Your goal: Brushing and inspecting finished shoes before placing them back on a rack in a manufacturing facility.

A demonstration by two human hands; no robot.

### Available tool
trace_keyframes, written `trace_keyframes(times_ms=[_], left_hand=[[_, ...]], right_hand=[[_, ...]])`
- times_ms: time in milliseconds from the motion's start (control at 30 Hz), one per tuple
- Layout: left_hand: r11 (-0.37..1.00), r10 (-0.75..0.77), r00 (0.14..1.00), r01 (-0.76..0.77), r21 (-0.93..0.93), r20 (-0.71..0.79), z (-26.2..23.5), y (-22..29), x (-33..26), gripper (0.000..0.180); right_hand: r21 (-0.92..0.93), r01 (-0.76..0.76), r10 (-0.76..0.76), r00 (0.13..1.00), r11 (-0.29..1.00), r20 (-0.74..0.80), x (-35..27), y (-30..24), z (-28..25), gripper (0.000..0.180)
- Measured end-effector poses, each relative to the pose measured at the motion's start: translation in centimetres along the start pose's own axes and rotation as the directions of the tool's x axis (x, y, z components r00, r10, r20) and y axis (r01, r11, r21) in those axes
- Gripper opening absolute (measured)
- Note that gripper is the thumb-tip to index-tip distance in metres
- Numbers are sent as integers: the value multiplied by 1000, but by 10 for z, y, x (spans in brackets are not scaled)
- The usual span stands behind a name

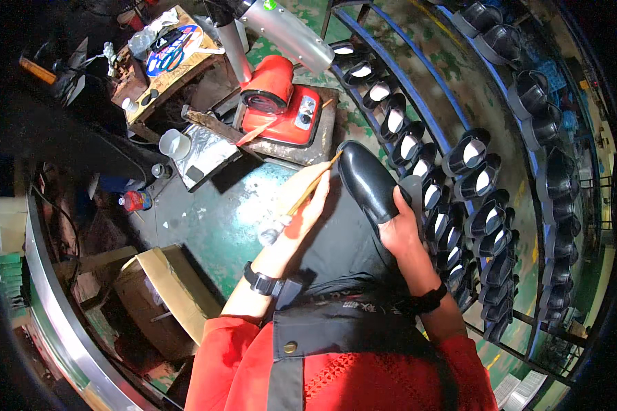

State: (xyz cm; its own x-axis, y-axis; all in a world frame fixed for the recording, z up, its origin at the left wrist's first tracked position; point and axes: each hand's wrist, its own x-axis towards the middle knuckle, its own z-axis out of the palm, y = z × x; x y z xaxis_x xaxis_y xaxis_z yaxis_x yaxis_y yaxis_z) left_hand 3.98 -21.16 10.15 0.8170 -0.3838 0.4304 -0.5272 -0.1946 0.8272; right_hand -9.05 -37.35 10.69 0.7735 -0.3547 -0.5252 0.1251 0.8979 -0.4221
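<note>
Black shoe point(365, 179): out in front, above the lap, with the toe pointed up and away; apparently angled like this so that the glossy upper is presented to the other hand and the light.
Right hand point(401, 231): firmly closed on the shoe's heel end, thumb laid over the side near the opening; the other fingers are largely hidden, so their exact curl cannot be told. The rear is probably gripped so that the toe is left uncovered.
Left hand point(307, 200): fingers drawn together around a slim wooden stick point(310, 190), little spread, pen-fashion; nothing released here.
Stick tip: brought right to the toe's left edge, seemingly touching, though a hair's gap cannot be ruled out. A slanted hold like this presumably gives fine control.
Pale patch point(273, 231): seen by the heel of the left hand, too blurred to be identified.
White cup point(175, 144): stood on the foil-covered board point(216, 146), likely placed for easy reach.
Red machine point(281, 103): set beyond the hands, rounded mouth turned toward the worker.
Racked shoes point(485, 181): lined up on the right along blue rails point(418, 51), perhaps spaced so that each can be lifted singly.
</note>
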Motion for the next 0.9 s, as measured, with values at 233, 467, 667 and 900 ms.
trace_keyframes(times_ms=[233, 467, 667, 900], left_hand=[[959, 202, 979, -195, 205, -18, 9, 13, -6, 23], [911, -14, 947, -120, 395, 320, 3, 48, -31, 11], [948, 282, 714, -311, -71, 641, 9, 47, -91, 10], [792, -324, 820, 508, -338, 471, -59, 43, -82, 12]], right_hand=[[81, -33, 29, 998, 996, 46, -3, -6, -14, 46], [-111, 46, -39, 997, 993, 60, -11, -5, 0, 45], [-174, 114, -86, 984, 978, 158, -18, -2, -6, 41], [-924, 300, -322, 921, 235, 217, -72, -6, -5, 44]])
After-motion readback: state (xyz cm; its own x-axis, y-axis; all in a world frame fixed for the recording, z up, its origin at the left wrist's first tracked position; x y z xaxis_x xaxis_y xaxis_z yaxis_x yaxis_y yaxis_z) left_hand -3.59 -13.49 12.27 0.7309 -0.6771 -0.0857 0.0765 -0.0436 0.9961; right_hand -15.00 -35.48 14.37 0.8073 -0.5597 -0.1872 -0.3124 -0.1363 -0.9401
